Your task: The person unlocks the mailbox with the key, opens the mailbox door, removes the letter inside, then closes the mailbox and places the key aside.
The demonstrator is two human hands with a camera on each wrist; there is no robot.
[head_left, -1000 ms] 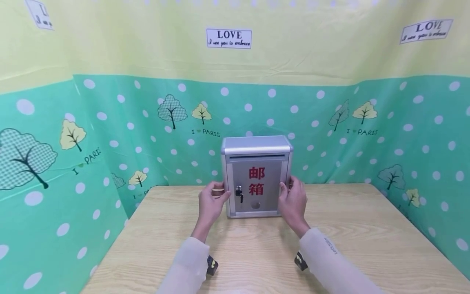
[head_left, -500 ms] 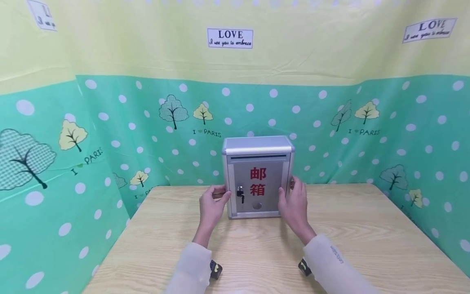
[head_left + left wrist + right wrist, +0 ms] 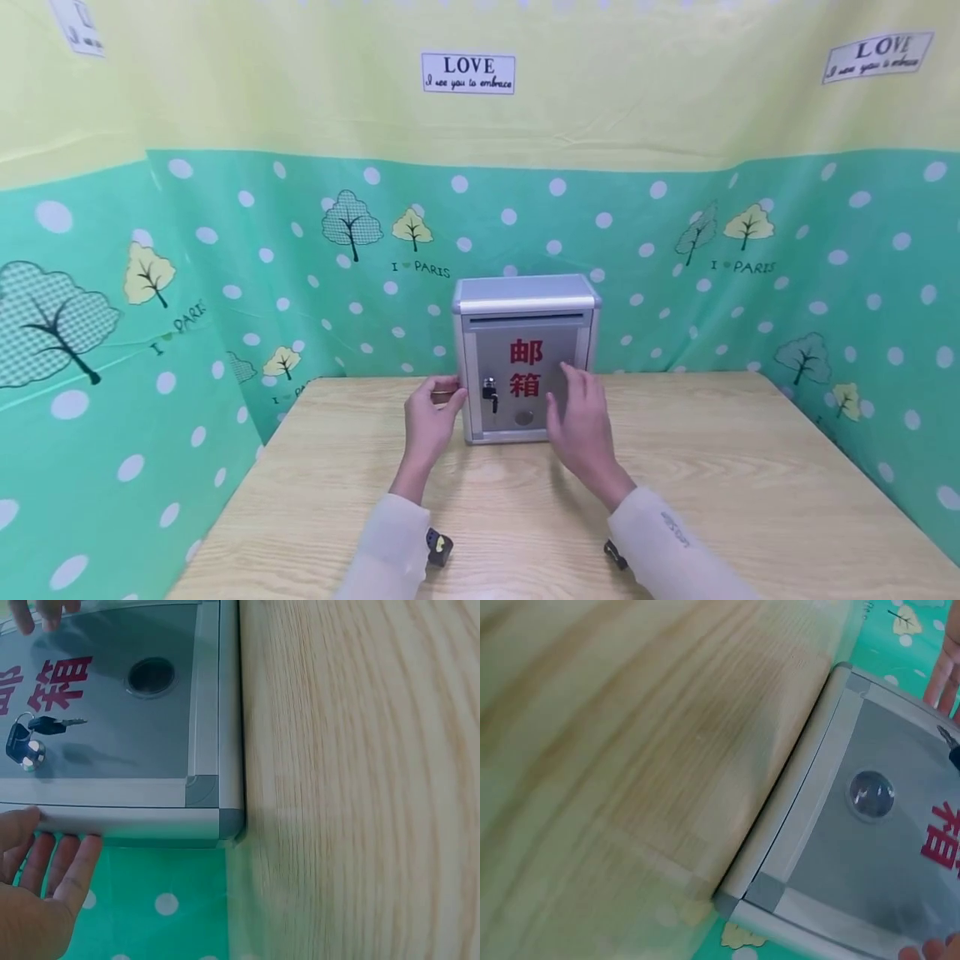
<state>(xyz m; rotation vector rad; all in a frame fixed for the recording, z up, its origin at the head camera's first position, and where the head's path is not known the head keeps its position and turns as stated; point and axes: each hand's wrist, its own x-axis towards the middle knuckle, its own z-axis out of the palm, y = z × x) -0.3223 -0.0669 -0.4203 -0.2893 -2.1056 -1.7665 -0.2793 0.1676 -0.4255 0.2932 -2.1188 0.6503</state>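
A silver-grey metal mailbox (image 3: 525,293) with red Chinese characters stands upright on the wooden table, its front door closed. On the door's left side, a key (image 3: 49,726) hangs by a ring at the lock (image 3: 31,754), with a second key-like black piece. My left hand (image 3: 431,421) rests against the mailbox's left side, fingertips along the side and thumb at the front edge. In front of the door's lower right is my right hand (image 3: 585,425), fingers extended and holding nothing. Whether its fingertips touch the panel, I cannot tell. A round window (image 3: 871,795) sits low on the door.
The wooden table (image 3: 712,483) spreads around the mailbox. Behind it and along both sides hangs a green-and-yellow curtain (image 3: 405,325) with dots and trees. Black wrist devices (image 3: 439,547) show beneath the pale sleeves.
My right hand has left the mailbox's right side and moved left, in front of the door. The left hand stays at the left side, and the mailbox has hardly moved.
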